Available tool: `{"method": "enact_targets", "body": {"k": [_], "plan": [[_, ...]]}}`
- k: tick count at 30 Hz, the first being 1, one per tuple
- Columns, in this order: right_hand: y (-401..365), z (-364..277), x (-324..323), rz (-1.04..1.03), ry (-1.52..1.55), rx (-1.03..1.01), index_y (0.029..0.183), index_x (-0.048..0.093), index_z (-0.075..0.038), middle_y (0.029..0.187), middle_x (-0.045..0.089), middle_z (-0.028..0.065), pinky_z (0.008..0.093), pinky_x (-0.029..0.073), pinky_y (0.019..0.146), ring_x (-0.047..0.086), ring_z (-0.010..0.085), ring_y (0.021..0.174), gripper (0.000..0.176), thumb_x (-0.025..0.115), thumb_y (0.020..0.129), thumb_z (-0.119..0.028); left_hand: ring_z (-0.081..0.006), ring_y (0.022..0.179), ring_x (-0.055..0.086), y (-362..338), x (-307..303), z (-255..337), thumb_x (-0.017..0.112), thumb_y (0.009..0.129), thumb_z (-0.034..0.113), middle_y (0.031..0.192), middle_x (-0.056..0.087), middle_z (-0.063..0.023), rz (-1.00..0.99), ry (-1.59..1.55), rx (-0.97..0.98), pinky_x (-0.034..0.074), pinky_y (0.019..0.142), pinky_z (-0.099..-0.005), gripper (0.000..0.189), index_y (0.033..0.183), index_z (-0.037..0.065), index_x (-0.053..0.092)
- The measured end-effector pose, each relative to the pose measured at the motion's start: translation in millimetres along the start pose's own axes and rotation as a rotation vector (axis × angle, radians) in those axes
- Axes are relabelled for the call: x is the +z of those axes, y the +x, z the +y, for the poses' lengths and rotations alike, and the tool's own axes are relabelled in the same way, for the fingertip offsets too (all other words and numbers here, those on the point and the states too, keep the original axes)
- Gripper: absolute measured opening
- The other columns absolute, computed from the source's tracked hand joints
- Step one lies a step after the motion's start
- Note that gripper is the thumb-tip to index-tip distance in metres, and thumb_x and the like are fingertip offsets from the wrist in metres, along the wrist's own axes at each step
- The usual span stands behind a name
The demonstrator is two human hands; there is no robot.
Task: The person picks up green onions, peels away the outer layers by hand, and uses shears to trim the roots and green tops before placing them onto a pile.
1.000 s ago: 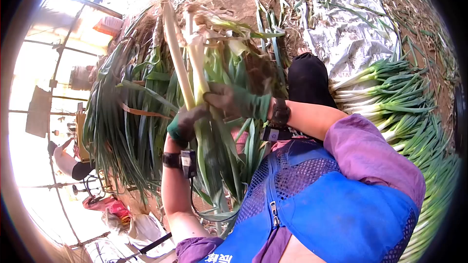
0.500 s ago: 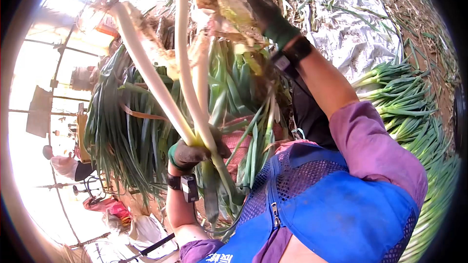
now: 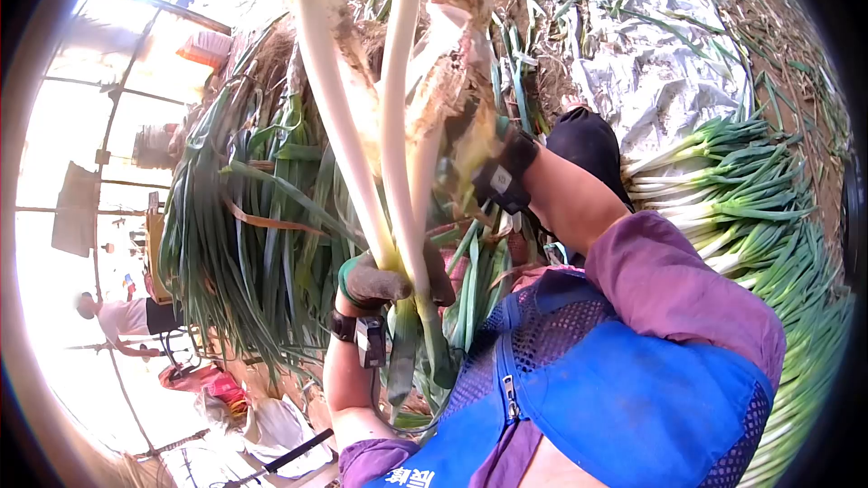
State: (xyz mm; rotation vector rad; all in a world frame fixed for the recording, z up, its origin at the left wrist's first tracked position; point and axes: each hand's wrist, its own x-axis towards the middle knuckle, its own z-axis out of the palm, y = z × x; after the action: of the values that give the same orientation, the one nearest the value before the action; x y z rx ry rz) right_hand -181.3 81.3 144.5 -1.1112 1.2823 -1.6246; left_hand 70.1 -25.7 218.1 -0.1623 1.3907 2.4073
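My left hand (image 3: 378, 282), in a dark glove with a green cuff, is closed around several large green onions (image 3: 394, 126) where the white stalks turn green. Their roots point up to the top of the view, and the leaves hang below the fist. Dry, papery outer leaves (image 3: 452, 90) cling to the stalks on the right side. My right hand (image 3: 463, 140), also gloved, is beside these stalks at the dry leaves. It is smeared by motion and partly covered by a yellowish leaf, so its fingers do not show.
A big heap of untrimmed green onions (image 3: 244, 217) lies behind my left hand. Cleaned ones (image 3: 750, 190) lie in a long row at the right, beside a white sheet (image 3: 660, 54). Another person (image 3: 127, 318) is at the far left.
My right hand has swung down from the upper right to the stalks. My left hand and the green onions have shifted a little to the right.
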Motion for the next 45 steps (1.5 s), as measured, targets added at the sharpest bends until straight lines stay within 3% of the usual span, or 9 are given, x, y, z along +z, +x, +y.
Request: {"method": "enact_targets", "body": {"k": [15,20,24,27,29,31,34,38,45], "plan": [[-39.4,-75.5,-29.8,-0.467,-0.389,-0.304,0.110,0.069,-0.007,0.085,0.069,0.0055,0.0335,0.055,0.080,0.066,0.0151,0.075,0.022,0.058,0.094,-0.018,-0.0365,0.071,0.067,-7.0,-3.3,-7.7,0.084,0.063,0.029,0.082,0.066,-0.0259,0.004,-0.024,0.063,0.057,0.067,-0.0447,0.055,0.095,-0.009,0.062],[34.5,-63.3,-191.7,0.211,-1.450,-0.235,0.101,0.070,-0.008,0.094,0.069,0.0087,0.0362,0.054,0.082,0.066,0.0219,0.086,0.021,0.054,0.094,-0.020,-0.0340,0.078,0.069,-51.8,-19.8,-26.0,0.083,0.065,0.021,0.088,0.069,-0.0232,0.173,-0.041,-0.087,0.057,0.071,-0.0444,0.056,0.106,-0.009,0.059],[18.1,-52.9,-422.4,0.910,-1.437,-0.226,0.098,0.073,-0.008,0.096,0.073,0.0137,0.0353,0.052,0.085,0.068,0.0234,0.094,0.029,0.048,0.098,-0.022,-0.0327,0.075,0.067,-80.6,-24.7,-60.2,0.085,0.068,0.026,0.082,0.066,-0.0161,0.311,-0.042,-0.214,0.055,0.071,-0.0473,0.054,0.103,-0.006,0.060],[-0.2,-94.1,-336.7,0.740,-0.687,-0.284,0.122,0.064,-0.003,0.112,0.070,0.0061,0.0283,0.050,0.088,0.062,0.0129,0.100,0.032,0.056,0.097,-0.021,-0.0333,0.077,0.067,-75.7,-31.7,-74.0,0.084,0.068,0.025,0.082,0.066,-0.0161,0.336,-0.146,-0.101,0.056,0.073,-0.0471,0.054,0.106,-0.005,0.059],[9.6,-57.7,-331.6,0.426,-0.199,-0.076,0.095,0.069,-0.007,0.091,0.068,0.0049,0.0347,0.056,0.079,0.064,0.0202,0.085,0.017,0.064,0.086,-0.020,-0.0300,0.076,0.064,-62.7,-34.1,-73.6,0.085,0.069,0.024,0.082,0.064,-0.0141,0.375,-0.184,-0.059,0.050,0.070,-0.0464,0.052,0.107,-0.002,0.060],[-10.2,-84.4,-179.6,0.556,-0.505,-0.195,0.085,0.067,-0.007,0.078,0.063,0.0087,0.0352,0.053,0.063,0.060,0.0240,0.062,0.015,0.056,0.091,-0.016,-0.0317,0.082,0.067,-51.1,-38.4,-70.6,0.080,0.067,0.028,0.083,0.066,-0.0154,0.307,-0.170,-0.019,0.055,0.079,-0.0432,0.053,0.105,-0.004,0.061],[-5.5,-36.8,-189.2,0.061,-1.525,-0.744,0.095,0.068,-0.005,0.077,0.061,0.0097,0.0328,0.053,0.062,0.059,0.0209,0.065,0.016,0.058,0.091,-0.016,-0.0326,0.082,0.067,-47.7,-37.1,-66.2,0.081,0.066,0.028,0.083,0.066,-0.0158,0.271,-0.136,-0.019,0.055,0.079,-0.0438,0.055,0.105,-0.005,0.060],[5.4,-30.9,-125.9,0.106,-0.665,-0.028,0.103,0.068,-0.007,0.083,0.064,0.0101,0.0344,0.053,0.068,0.062,0.0223,0.072,0.018,0.060,0.090,-0.018,-0.0339,0.080,0.065,-48.2,-33.2,-65.1,0.086,0.069,0.027,0.083,0.066,-0.0177,0.189,-0.120,-0.019,0.051,0.074,-0.0484,0.058,0.109,-0.006,0.061],[12.8,-43.6,-84.3,0.020,-0.754,0.072,0.116,0.066,-0.012,0.093,0.069,0.0108,0.0370,0.055,0.079,0.066,0.0247,0.082,0.030,0.063,0.088,-0.021,-0.0323,0.079,0.065,-50.4,-29.2,-70.1,0.085,0.070,0.024,0.084,0.063,-0.0137,0.209,-0.128,-0.064,0.053,0.075,-0.0478,0.054,0.107,-0.004,0.058]]}}
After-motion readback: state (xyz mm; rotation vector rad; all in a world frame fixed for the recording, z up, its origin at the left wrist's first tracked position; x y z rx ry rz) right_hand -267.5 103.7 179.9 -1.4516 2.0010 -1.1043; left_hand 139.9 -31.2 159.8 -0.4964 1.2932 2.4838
